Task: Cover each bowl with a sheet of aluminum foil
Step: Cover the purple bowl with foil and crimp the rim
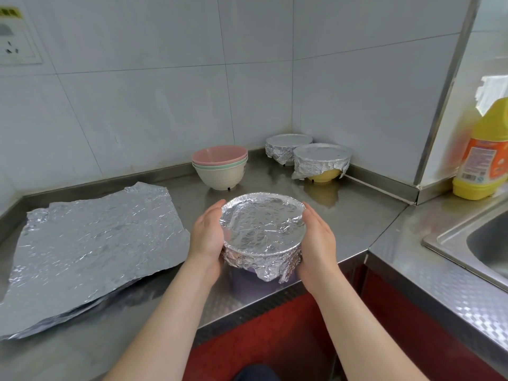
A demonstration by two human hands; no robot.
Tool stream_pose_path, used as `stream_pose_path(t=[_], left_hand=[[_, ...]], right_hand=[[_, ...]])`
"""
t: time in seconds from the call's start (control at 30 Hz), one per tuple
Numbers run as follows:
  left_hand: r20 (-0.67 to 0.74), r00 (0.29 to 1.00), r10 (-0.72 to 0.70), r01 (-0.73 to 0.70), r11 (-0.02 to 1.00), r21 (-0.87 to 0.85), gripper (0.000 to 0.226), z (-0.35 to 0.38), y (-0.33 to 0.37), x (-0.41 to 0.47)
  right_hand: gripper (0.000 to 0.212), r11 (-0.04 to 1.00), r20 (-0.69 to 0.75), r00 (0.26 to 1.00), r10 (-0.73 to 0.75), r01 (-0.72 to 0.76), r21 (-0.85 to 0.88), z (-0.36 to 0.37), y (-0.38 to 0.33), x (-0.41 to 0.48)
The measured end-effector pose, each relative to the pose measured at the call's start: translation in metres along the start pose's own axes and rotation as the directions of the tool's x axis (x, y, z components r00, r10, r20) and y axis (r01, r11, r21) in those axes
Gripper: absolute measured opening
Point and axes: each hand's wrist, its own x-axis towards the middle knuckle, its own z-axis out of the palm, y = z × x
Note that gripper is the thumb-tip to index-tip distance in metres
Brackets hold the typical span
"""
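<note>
A foil-covered bowl (262, 229) is held between both hands near the counter's front edge; a lilac base shows under the crumpled foil skirt. My left hand (207, 236) presses its left side and my right hand (319, 239) presses its right side. A stack of flat foil sheets (93, 243) lies on the counter to the left. Three uncovered bowls (220, 167), pink on top, are nested at the back. Two foil-covered bowls stand in the back corner: a yellow one (321, 160) in front and another (287, 147) behind it.
The steel counter (357, 215) runs into a tiled wall corner. A sink (472, 243) is set into the counter at the right. A yellow and orange detergent bottle (483, 152) stands beyond it. A wall socket (13, 48) sits at the upper left.
</note>
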Motion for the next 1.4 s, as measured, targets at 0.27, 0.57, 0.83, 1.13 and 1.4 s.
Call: stream_pose_path(t=[0.27, 0.57, 0.83, 1.13, 1.4], left_hand=[[0.079, 0.997, 0.011, -0.008, 0.999, -0.038, 0.018, -0.005, 0.014, 0.005], [0.078, 0.991, -0.109, 0.118, 0.984, -0.130, 0.023, 0.012, -0.001, -0.007], [-0.082, 0.987, 0.137, -0.132, 0.989, 0.064, 0.038, -0.007, -0.008, -0.023], [0.107, 0.993, -0.049, 0.060, 0.993, -0.104, 0.041, 0.012, -0.021, -0.018], [-0.025, 0.999, -0.030, 0.027, 0.993, -0.112, 0.036, 0.034, -0.030, -0.004]], right_hand=[[0.031, 0.993, 0.045, 0.998, 0.045, -0.040, -0.113, -0.017, -0.019, 0.001], [0.040, 0.997, -0.011, 1.000, 0.001, -0.002, -0.081, 0.001, -0.005, -0.008], [0.045, 0.999, -0.109, 0.994, -0.007, 0.003, -0.037, -0.028, -0.031, 0.007], [0.087, 0.991, 0.003, 0.992, 0.129, -0.129, -0.031, -0.019, -0.005, -0.003], [0.043, 0.985, 0.025, 0.985, 0.170, -0.170, -0.010, -0.027, -0.016, 0.020]])
